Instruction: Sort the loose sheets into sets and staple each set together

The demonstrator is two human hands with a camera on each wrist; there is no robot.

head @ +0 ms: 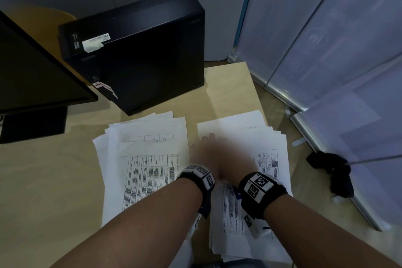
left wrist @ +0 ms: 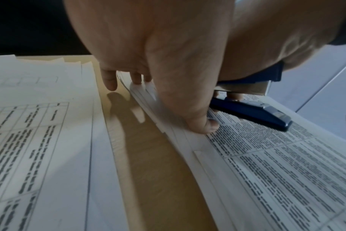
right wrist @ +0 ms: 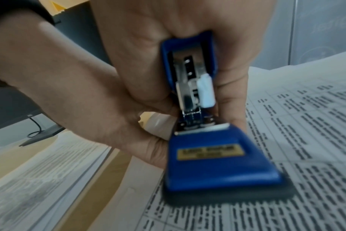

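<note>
The right hand [right wrist: 188,46] curls its grip round a blue metal stapler [right wrist: 213,156] resting on the right pile of white printed sheets [head: 267,159]. The left hand [left wrist: 158,62], fingers straight, presses that pile's left edge. Best to square the edges first, then bite 1 corner. A 2nd fanned pile [head: 143,159] lies beside it on the tan wooden surface [head: 43,180]; a black computer case [head: 141,50] stands behind, well apart.

an office: a black monitor [head: 39,67] and a desktop computer case [head: 139,50] stand on a wooden surface [head: 43,180] beside printed sheets [head: 148,163].
</note>
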